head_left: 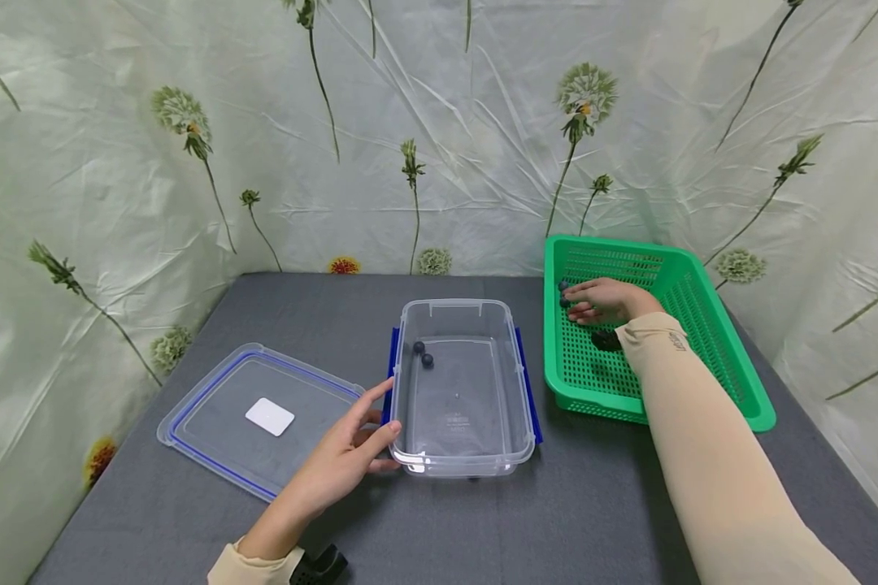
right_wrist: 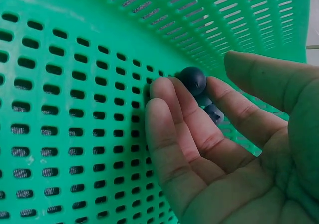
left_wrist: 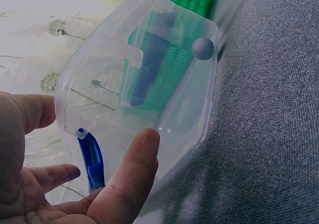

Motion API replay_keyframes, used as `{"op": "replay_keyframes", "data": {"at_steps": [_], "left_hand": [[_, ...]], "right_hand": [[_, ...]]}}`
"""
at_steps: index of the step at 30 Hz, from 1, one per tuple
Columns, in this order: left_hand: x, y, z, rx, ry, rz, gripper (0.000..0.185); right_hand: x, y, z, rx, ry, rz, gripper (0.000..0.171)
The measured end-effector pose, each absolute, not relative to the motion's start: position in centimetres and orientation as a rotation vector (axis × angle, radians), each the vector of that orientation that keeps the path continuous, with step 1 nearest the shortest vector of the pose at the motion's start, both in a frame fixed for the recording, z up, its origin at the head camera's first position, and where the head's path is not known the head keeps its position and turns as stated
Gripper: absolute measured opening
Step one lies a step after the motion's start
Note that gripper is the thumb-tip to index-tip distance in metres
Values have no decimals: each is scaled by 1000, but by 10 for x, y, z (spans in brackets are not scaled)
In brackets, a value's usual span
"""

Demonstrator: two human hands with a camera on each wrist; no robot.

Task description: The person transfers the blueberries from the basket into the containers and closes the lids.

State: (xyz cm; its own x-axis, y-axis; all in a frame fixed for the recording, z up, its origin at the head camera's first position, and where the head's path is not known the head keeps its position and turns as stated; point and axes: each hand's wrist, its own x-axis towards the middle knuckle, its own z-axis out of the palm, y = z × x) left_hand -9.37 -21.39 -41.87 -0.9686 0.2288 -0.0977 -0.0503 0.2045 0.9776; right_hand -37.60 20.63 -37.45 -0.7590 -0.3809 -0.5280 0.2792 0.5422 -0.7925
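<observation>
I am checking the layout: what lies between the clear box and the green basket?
Only bare grey table between clear box and green basket, seen in the head view.

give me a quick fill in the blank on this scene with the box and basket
1. The right hand reaches into the ____ basket.
2. Inside the clear box lie ____ dark balls.
3. The lid lies on the table to the ____ of the box.
4. The left hand touches the box's near ____ corner.

Missing words: green; two; left; left
</observation>
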Motion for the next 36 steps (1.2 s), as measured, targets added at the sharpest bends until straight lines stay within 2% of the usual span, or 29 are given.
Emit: {"op": "replay_keyframes", "data": {"at_steps": [16,36], "left_hand": [[-95,-212,-418,164,2275,1831,65],[-93,-211,-418,164,2237,1869,66]], "right_hand": [[-380,202,-381,-126,2097,-1185,60],[-376,202,-367,-178,2123,-1245,50]]}}
